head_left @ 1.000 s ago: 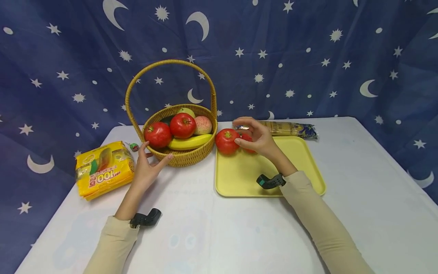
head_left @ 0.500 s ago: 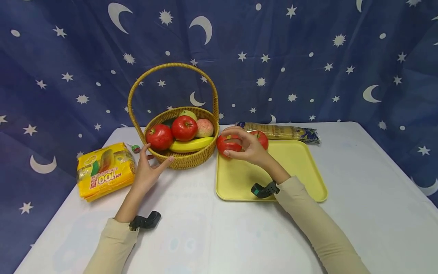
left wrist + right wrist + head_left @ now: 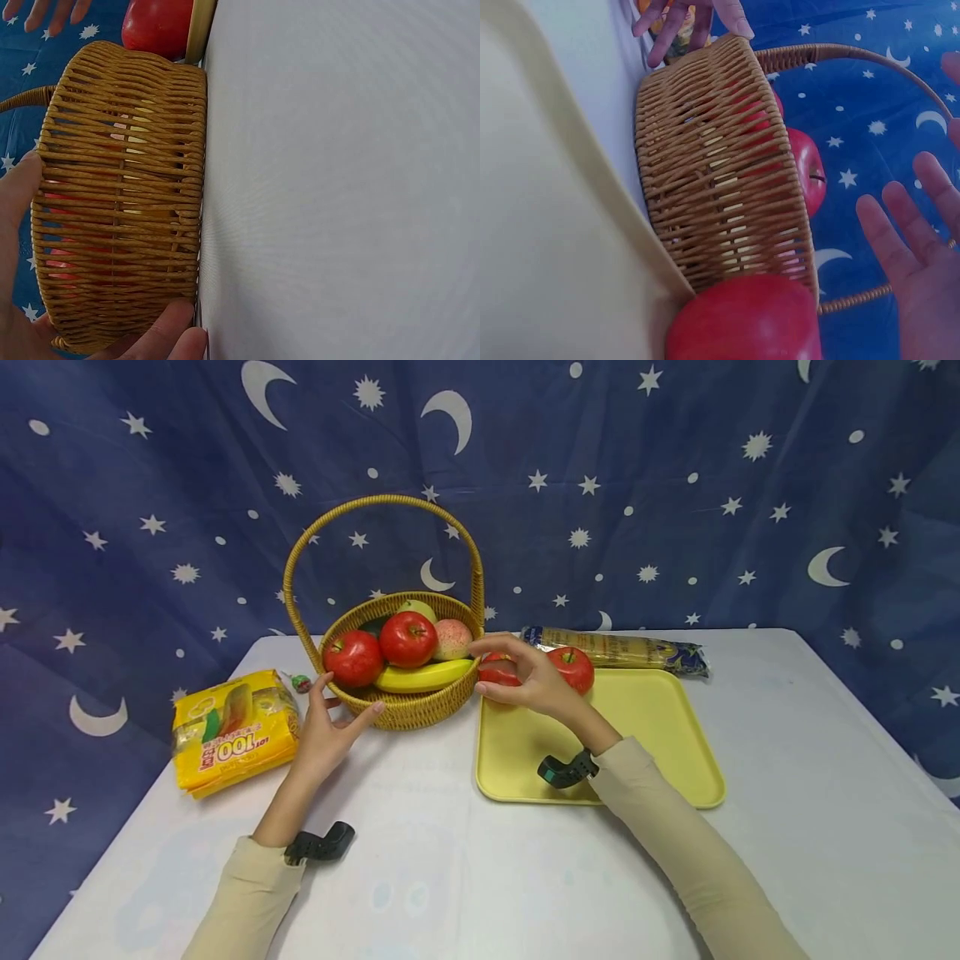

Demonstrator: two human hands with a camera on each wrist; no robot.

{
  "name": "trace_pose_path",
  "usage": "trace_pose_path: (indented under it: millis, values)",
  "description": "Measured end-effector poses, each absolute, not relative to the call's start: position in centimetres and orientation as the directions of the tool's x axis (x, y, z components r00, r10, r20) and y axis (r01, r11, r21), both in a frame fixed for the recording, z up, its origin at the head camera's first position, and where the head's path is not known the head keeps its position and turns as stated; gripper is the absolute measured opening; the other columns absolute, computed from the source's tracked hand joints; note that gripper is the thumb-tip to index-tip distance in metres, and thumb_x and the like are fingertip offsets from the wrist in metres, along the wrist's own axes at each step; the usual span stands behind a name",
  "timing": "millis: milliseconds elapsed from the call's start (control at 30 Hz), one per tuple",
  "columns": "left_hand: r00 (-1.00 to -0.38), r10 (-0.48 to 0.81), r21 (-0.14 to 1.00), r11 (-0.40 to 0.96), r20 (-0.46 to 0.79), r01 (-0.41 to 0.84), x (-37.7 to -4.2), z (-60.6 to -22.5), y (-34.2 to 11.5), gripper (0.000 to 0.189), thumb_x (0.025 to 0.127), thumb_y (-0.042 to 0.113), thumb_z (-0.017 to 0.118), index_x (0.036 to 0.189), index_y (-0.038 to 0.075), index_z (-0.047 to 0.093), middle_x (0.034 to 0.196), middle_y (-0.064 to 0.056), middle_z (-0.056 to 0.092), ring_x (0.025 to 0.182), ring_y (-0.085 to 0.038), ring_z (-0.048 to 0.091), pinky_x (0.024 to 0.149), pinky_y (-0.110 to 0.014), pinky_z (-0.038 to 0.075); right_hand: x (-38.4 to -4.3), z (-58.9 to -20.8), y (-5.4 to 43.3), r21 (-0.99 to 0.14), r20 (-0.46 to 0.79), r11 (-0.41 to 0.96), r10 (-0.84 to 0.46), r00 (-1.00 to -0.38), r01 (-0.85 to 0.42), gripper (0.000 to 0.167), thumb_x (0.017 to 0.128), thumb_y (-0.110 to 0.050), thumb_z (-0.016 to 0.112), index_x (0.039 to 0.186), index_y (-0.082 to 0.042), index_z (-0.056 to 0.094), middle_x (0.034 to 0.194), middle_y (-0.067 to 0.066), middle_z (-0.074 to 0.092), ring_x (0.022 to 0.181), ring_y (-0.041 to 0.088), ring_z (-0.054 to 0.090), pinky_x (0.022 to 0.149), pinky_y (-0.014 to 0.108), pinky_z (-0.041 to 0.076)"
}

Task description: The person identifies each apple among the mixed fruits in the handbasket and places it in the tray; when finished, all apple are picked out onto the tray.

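Note:
My left hand point(image 3: 326, 735) rests at the left end of the wicker basket point(image 3: 120, 210). Its thumb touches the rim in the left wrist view, and its fingers lie along the basket's lower side. Inside are two red apples point(image 3: 408, 640), a banana point(image 3: 425, 677), a peach point(image 3: 452, 639) and a partly hidden pale green fruit point(image 3: 417, 609). My right hand point(image 3: 528, 678) hovers with spread fingers above a red fruit point(image 3: 742, 322) beside the basket, holding nothing. The hand partly covers that fruit in the head view. Another red apple point(image 3: 572, 670) sits to its right.
A yellow tray point(image 3: 600, 760) lies under my right forearm. Behind it is a long clear packet of noodles point(image 3: 622, 650). At left are a yellow snack pack point(image 3: 236, 731) and a small wrapped lollipop point(image 3: 301, 683). The basket's tall handle point(image 3: 382, 499) arches upward.
My right hand has moved left, from between the two red fruits to over the left one, close to the basket. The left hand has stayed at the basket. The head view has shifted slightly.

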State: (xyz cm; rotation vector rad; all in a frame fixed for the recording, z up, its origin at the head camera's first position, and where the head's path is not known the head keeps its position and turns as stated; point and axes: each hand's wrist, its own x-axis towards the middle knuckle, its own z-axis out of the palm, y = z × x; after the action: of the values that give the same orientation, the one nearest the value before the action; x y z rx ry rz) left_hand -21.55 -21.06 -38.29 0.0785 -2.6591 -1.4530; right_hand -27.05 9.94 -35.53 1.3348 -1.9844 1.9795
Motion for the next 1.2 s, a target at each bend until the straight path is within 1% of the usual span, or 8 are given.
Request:
trace_pose_path:
  millis: [167,267,367,467,533,667,967,1200]
  values:
    - [-0.992,-0.099,0.844,0.536,0.078,0.013,-21.6,-38.3,-21.0,0.097,0.089,0.045,0.068,0.155,0.011,0.004,0.148,-0.029,0.030,0.134,-0.040,0.036,0.099,-0.053,0.043,-27.5,-35.1,8.9,-0.806,0.557,-0.180,-0.552,-0.620,-0.564,0.049,0.083,0.012,0.069,0.128,0.013,0.051,0.131,0.028,0.048,0.118,0.024,0.052,0.097,0.061,0.041]
    - [-0.992,-0.106,0.844,0.537,0.073,0.005,-21.5,-38.3,-21.0,0.098,0.089,0.046,0.068,0.155,0.012,0.005,0.147,-0.029,0.032,0.132,-0.040,0.037,0.098,-0.053,0.043,-27.8,-35.0,8.4,-0.814,0.542,-0.162,-0.556,-0.630,-0.558,0.048,0.083,0.014,0.068,0.128,0.013,0.050,0.131,0.029,0.048,0.118,0.021,0.052,0.098,0.059,0.042]
    - [-0.991,-0.110,0.846,0.534,0.072,0.002,-21.5,-38.3,-21.0,0.098,0.089,0.046,0.068,0.155,0.011,0.004,0.146,-0.029,0.032,0.132,-0.041,0.037,0.098,-0.053,0.043,-28.1,-35.0,7.9,-0.825,0.526,-0.148,-0.553,-0.646,-0.545,0.049,0.083,0.015,0.066,0.129,0.012,0.050,0.131,0.029,0.048,0.119,0.027,0.051,0.100,0.054,0.043]
    - [-0.991,-0.112,0.849,0.528,0.068,-0.001,-21.5,-38.2,-20.9,0.099,0.088,0.046,0.069,0.155,0.012,0.004,0.147,-0.029,0.031,0.132,-0.040,0.037,0.098,-0.052,0.043,-28.4,-35.3,7.3,-0.839,0.509,-0.142,-0.546,-0.665,-0.525,0.049,0.084,0.015,0.065,0.130,0.012,0.049,0.132,0.029,0.048,0.121,0.037,0.048,0.101,0.049,0.044]
    - [-0.991,-0.112,0.849,0.528,0.068,-0.001,-21.6,-38.3,-21.0,0.099,0.088,0.046,0.069,0.155,0.012,0.004,0.148,-0.029,0.030,0.131,-0.040,0.039,0.099,-0.052,0.043,-28.6,-35.5,7.0,-0.847,0.501,-0.146,-0.542,-0.675,-0.511,0.049,0.084,0.015,0.064,0.131,0.012,0.048,0.133,0.030,0.047,0.122,0.044,0.045,0.102,0.048,0.044]
    - [-0.991,-0.118,0.845,0.535,0.064,-0.009,-21.6,-38.3,-21.0,0.099,0.088,0.046,0.069,0.155,0.013,0.004,0.148,-0.029,0.030,0.130,-0.040,0.040,0.099,-0.052,0.044,-28.9,-35.8,6.3,-0.857,0.487,-0.140,-0.531,-0.693,-0.495,0.050,0.085,0.015,0.064,0.132,0.012,0.047,0.135,0.032,0.044,0.122,0.050,0.042,0.103,0.050,0.042]
    - [-0.991,-0.110,0.845,0.535,0.071,0.001,-21.6,-38.3,-21.1,0.098,0.088,0.046,0.069,0.155,0.013,0.004,0.149,-0.028,0.029,0.132,-0.039,0.038,0.099,-0.051,0.043,-29.9,-36.1,5.1,-0.856,0.477,-0.091,-0.520,-0.709,-0.509,0.053,0.086,0.008,0.066,0.135,0.009,0.045,0.138,0.030,0.044,0.122,0.050,0.044,0.103,0.060,0.037]
    - [-0.991,-0.109,0.847,0.531,0.072,0.003,-21.7,-38.4,-21.2,0.098,0.088,0.046,0.069,0.155,0.013,0.005,0.149,-0.027,0.030,0.132,-0.038,0.038,0.098,-0.050,0.044,-30.6,-35.9,4.5,-0.874,0.437,-0.049,-0.514,-0.738,-0.483,0.054,0.087,0.004,0.067,0.136,0.006,0.045,0.137,0.025,0.047,0.122,0.045,0.047,0.101,0.052,0.043]
